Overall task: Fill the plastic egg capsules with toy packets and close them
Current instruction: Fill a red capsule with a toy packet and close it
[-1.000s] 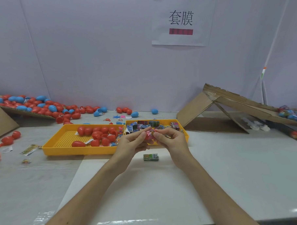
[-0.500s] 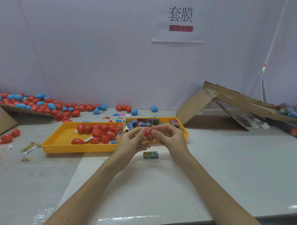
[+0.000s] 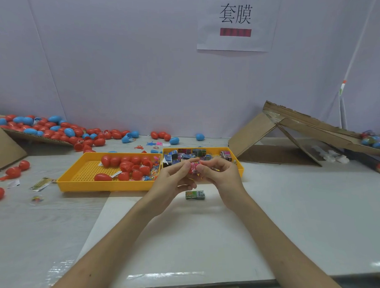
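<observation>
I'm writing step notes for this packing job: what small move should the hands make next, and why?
Probably push the pink packet the rest of the way into the red egg capsule. The left hand and right hand both pinch the capsule, and the packet shows between the fingertips, so the capsule seems not yet closed.

Bright, even light; table (image 3: 296, 215) glare in front; wide-angle edge bending.

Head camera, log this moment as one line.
left hand: grips red egg capsule | right hand: pinches toy packet at capsule | green packet: on table, near hands
</observation>
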Demonstrator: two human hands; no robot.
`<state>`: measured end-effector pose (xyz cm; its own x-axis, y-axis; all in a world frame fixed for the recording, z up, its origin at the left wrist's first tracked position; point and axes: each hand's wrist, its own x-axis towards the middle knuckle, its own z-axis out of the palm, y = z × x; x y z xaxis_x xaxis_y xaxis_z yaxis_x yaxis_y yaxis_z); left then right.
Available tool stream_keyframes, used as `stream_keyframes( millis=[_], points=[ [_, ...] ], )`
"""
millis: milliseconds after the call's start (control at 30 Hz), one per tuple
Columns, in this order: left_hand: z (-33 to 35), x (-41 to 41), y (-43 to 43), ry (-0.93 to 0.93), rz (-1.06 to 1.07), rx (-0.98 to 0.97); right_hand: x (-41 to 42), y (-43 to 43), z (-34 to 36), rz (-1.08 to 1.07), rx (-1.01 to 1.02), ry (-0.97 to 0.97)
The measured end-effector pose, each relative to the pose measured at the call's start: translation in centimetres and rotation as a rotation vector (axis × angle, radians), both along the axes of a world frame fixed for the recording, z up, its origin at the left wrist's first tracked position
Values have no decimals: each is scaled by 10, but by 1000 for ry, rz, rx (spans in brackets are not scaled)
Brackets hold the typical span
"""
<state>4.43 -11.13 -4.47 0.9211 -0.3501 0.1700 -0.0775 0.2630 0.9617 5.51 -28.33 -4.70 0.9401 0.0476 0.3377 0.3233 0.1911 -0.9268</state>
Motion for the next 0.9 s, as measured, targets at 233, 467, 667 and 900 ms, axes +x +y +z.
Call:
stream_keyframes(
  millis=[233, 467, 667, 900],
  points=[
    [0, 0, 0, 21, -13, -37, -3, 0, 2, 17, 35, 16],
    [-3, 4, 0, -42, 161, -38, -4, 0, 4, -119, -94, -69],
    [-5, 6, 0, -84, 195, 2, -4, 1, 4, -137, -148, -75],
    [-6, 6, -1, -103, 212, 50, -2, 0, 2, -72, -168, 17]
  ],
)
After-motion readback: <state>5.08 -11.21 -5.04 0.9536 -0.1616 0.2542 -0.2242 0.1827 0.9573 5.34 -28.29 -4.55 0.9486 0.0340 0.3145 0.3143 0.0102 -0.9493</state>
